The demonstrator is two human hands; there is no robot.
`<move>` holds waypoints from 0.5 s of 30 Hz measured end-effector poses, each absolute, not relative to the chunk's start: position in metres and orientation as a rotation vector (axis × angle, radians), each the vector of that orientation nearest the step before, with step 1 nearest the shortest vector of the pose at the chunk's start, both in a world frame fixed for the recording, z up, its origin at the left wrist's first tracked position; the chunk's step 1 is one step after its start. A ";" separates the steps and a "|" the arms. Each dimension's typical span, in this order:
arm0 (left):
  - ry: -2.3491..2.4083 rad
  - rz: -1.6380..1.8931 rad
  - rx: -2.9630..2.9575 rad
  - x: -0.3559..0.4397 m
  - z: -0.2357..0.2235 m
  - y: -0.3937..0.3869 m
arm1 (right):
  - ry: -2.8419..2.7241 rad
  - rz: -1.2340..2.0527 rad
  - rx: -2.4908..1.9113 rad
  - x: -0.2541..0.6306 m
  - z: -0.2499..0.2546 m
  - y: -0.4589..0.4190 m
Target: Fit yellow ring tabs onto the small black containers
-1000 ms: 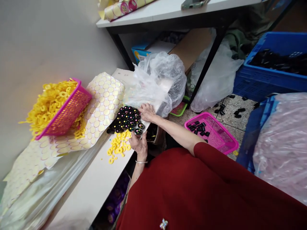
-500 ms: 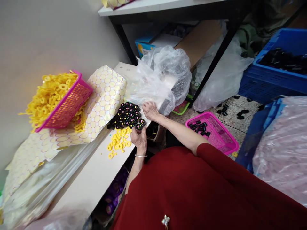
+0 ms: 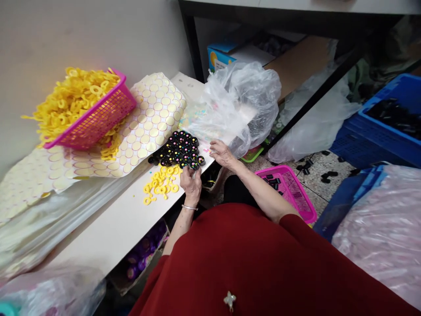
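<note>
Small black cups [image 3: 180, 147], dotted with coloured beads, sit clustered on the white bench [image 3: 121, 224]. They look light, hard and smooth, probably easy to tip, so the outer rim seems the best hold. The left hand [image 3: 191, 182] grips the nearest cup [image 3: 194, 165] between thumb and finger; the right hand [image 3: 222, 154] is half-curled beside loose pink beads [image 3: 207, 150] (whether it pinches one, nobody could tell). Yellow rings [image 3: 160, 186] lie just beside the cluster.

I can't tell if left hand [image 3: 191, 184] grips black piece [image 3: 194, 166]; pink bits [image 3: 207, 150] by right hand [image 3: 222, 154] too small to identify. Cut off: far table [image 3: 296, 6], blue crate [image 3: 348, 139] right, bag [image 3: 59, 287] near left.
</note>
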State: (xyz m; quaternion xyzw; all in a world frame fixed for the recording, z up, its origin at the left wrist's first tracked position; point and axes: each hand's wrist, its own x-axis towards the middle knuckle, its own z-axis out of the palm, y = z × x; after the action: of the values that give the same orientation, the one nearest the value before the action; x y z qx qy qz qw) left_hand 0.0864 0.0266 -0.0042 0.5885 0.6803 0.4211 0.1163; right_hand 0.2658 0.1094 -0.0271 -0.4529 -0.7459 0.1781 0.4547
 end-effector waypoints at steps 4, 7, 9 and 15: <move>1.958 1.317 1.862 0.079 -0.002 0.018 | -1.930 0.365 -1.146 0.262 -0.025 0.111; 2.032 1.362 1.925 0.060 0.006 0.014 | -1.989 0.282 -1.164 0.259 -0.019 0.109; 2.152 1.391 1.865 0.040 0.014 0.018 | -2.012 0.198 -1.208 0.257 -0.014 0.105; 2.321 1.240 1.717 -0.023 0.033 0.056 | -2.169 0.036 -1.346 0.246 -0.005 0.086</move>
State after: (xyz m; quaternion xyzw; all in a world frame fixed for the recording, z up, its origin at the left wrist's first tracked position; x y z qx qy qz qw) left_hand -0.0228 0.0557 0.0330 0.5465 0.7387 0.3947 -0.0006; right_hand 0.2459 0.0856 -0.0049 -0.5046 -0.8130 0.0137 0.2901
